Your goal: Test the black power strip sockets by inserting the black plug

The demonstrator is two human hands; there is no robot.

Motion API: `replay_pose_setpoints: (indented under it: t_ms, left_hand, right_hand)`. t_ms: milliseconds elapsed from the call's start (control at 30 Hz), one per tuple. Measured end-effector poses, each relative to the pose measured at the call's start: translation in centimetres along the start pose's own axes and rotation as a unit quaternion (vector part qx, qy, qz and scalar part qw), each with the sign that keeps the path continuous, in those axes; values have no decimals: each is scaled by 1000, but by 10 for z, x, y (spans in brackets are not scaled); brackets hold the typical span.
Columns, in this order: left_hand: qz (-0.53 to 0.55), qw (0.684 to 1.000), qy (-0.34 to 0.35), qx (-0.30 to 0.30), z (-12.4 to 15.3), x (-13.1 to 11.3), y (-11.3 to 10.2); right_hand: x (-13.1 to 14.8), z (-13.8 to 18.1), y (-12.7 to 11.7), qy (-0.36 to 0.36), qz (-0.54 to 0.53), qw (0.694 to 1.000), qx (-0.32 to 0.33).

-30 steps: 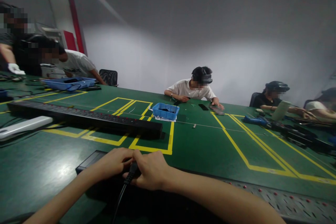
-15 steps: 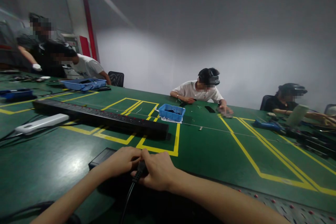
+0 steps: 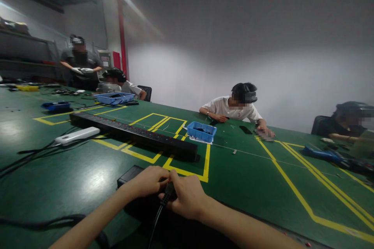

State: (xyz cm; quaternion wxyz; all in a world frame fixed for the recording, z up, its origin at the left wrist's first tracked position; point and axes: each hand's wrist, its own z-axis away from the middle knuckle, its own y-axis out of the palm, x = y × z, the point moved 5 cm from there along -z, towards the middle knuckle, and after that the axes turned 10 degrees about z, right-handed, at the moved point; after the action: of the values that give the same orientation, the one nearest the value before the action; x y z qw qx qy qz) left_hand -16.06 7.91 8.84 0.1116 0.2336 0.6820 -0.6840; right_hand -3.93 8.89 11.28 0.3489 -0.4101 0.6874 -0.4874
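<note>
My right hand (image 3: 188,194) is closed around the black plug of a power cord (image 3: 167,194). Its cable hangs down toward the table's near edge. My left hand (image 3: 152,181) meets it, fingers curled over the end of a black box-shaped power adapter (image 3: 127,176). Most of the adapter lies behind my left hand and wrist, and the spot where plug and adapter come together is covered by my fingers. Beyond my hands a long black power strip (image 3: 140,136) lies across the green table (image 3: 242,186), with a white elongated device (image 3: 77,136) beside it.
A blue bin (image 3: 201,132) holding dark items stands past the strip. Farther left is a larger blue tray (image 3: 115,98). Co-workers sit across the table, and one person (image 3: 80,62) with white gloves stands at the back left. Yellow tape (image 3: 286,179) marks the tabletop.
My view has turned left and tilted up a little, so the scene sits farther right and lower. Both hands keep the same hold. The standing person's gloved hands are now together.
</note>
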Motion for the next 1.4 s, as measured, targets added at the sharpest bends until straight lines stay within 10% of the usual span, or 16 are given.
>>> replay_pose_setpoints:
  t_ms: [1400]
  left_hand:
    - [2,1000,7,0,0,-5,0]
  right_hand:
    - [0,0,1,18,1,1000,6]
